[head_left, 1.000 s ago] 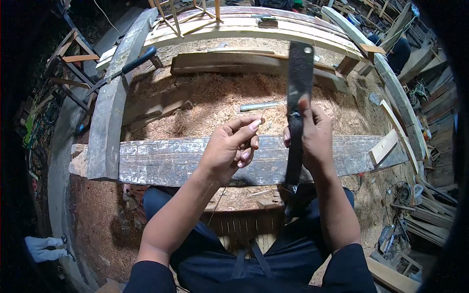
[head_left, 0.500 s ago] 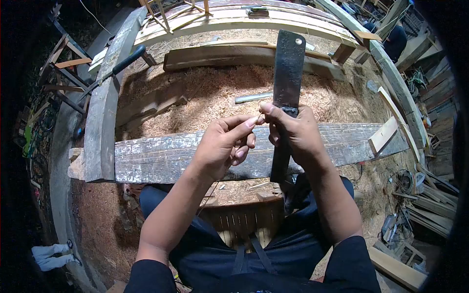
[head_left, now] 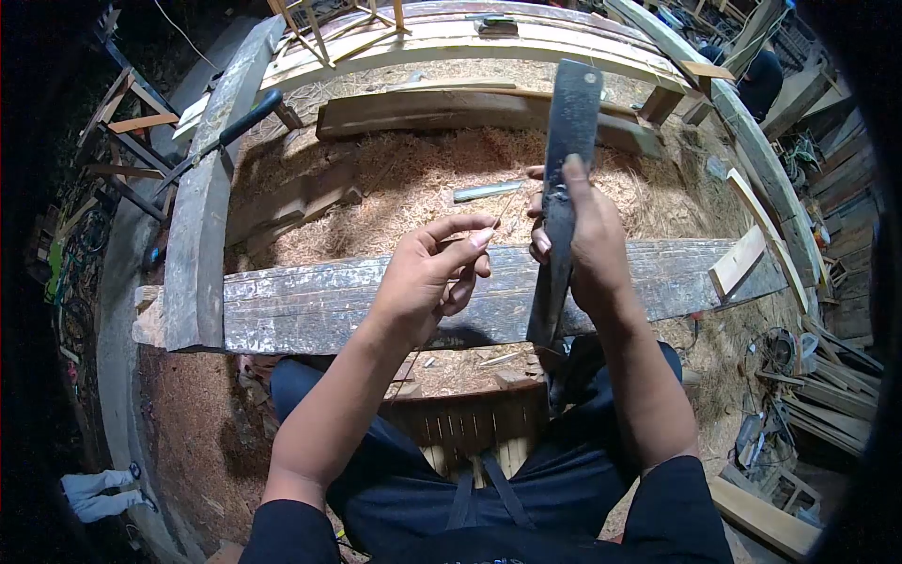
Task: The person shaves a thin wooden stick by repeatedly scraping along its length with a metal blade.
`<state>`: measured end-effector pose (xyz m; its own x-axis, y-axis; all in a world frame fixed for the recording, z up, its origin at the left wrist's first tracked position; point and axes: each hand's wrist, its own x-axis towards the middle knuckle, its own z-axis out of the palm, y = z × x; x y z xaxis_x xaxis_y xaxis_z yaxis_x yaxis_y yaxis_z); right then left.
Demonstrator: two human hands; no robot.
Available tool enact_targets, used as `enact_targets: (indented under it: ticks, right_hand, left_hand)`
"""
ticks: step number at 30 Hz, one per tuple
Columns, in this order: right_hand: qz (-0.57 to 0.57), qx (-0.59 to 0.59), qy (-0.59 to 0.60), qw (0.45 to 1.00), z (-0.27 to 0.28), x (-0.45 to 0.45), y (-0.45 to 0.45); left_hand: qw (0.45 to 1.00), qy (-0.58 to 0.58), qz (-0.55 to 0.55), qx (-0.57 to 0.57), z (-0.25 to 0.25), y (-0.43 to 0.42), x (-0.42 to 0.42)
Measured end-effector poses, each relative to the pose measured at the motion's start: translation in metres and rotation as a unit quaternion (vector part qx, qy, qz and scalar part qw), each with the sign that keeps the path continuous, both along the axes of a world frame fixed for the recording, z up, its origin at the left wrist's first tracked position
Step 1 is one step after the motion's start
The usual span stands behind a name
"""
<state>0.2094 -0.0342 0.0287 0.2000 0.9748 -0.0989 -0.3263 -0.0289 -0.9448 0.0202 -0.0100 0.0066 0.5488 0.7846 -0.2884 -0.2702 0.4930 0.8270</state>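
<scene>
Much shavings-covered ground [head_left: 404,188] is stretching toward twelve o'clock, beyond the far edge of a long, grey, paint-flecked wooden plank [head_left: 505,291]. A thick, grey wooden beam [head_left: 198,249] is bordering the plank at nine. The right hand [head_left: 597,235] is gripping a dark, flat metal strip [head_left: 574,113], tilted, at one; the left hand [head_left: 427,268] is pinching a thin brownish strand [head_left: 505,209] near centre.

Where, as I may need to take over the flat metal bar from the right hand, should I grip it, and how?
Probably by the upper end of the flat metal bar, coming from the far side and pinching across its thickness: that broad, flat part stands clear above the right hand. Edge sharpness can't be judged.
</scene>
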Motion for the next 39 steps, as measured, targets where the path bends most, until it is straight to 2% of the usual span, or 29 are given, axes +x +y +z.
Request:
enact_targets:
  ticks: [2,4,5,7,8,10,11,17,22,26,29,33,36,39]
  right_hand:
    - [-0.011,0.016,0.006,1.000,-0.002,0.000,-0.002]
    - [0.023,0.018,-0.069,0.997,-0.010,0.006,-0.004]
    - [-0.029,0.100,-0.235,0.966,-0.016,0.004,-0.005]
    - [-0.077,0.215,-0.435,0.871,-0.011,-0.004,-0.010]
    - [-0.077,0.216,-0.435,0.871,-0.009,-0.008,-0.011]
    - [-0.108,0.316,-0.489,0.806,-0.007,-0.018,-0.014]
    - [-0.107,0.292,-0.449,0.838,-0.005,-0.026,-0.019]
    - [-0.106,0.317,-0.467,0.819,-0.015,-0.027,-0.021]
    - [-0.088,0.312,-0.476,0.818,-0.013,-0.029,-0.025]
    - [-0.125,0.327,-0.480,0.804,-0.013,-0.024,-0.020]
    - [-0.088,0.341,-0.467,0.812,-0.012,-0.029,-0.024]
    - [-0.110,0.327,-0.488,0.802,-0.008,-0.025,-0.021]
    - [-0.090,0.329,-0.461,0.819,-0.017,-0.027,-0.023]
    - [-0.108,0.316,-0.462,0.822,-0.012,-0.023,-0.019]
  left_hand:
    - [1.000,0.001,0.015,-0.003,0.001,0.000,0.000]
    - [0.999,0.013,0.029,0.002,0.003,0.000,0.000]
    - [0.999,0.013,0.030,0.003,0.004,0.000,0.000]
    - [0.999,-0.020,0.033,-0.004,0.005,0.000,0.000]
    - [0.999,-0.020,0.034,-0.003,0.005,0.000,-0.001]
    - [0.999,-0.035,0.039,-0.007,0.004,0.001,-0.001]
    - [0.999,-0.034,0.039,-0.007,0.005,0.001,-0.002]
    - [0.995,-0.055,0.077,-0.018,0.007,-0.002,-0.002]
    - [0.997,-0.048,0.050,0.040,-0.002,0.002,-0.009]
    - [0.994,-0.047,0.096,-0.003,0.006,-0.001,-0.002]
    - [0.996,-0.071,0.027,0.056,-0.003,0.002,-0.012]
    - [0.994,-0.047,0.098,0.029,-0.002,0.000,-0.004]
    - [0.996,-0.080,0.039,0.031,-0.001,0.000,-0.013]
    - [0.996,-0.057,0.065,0.005,0.008,-0.001,-0.007]
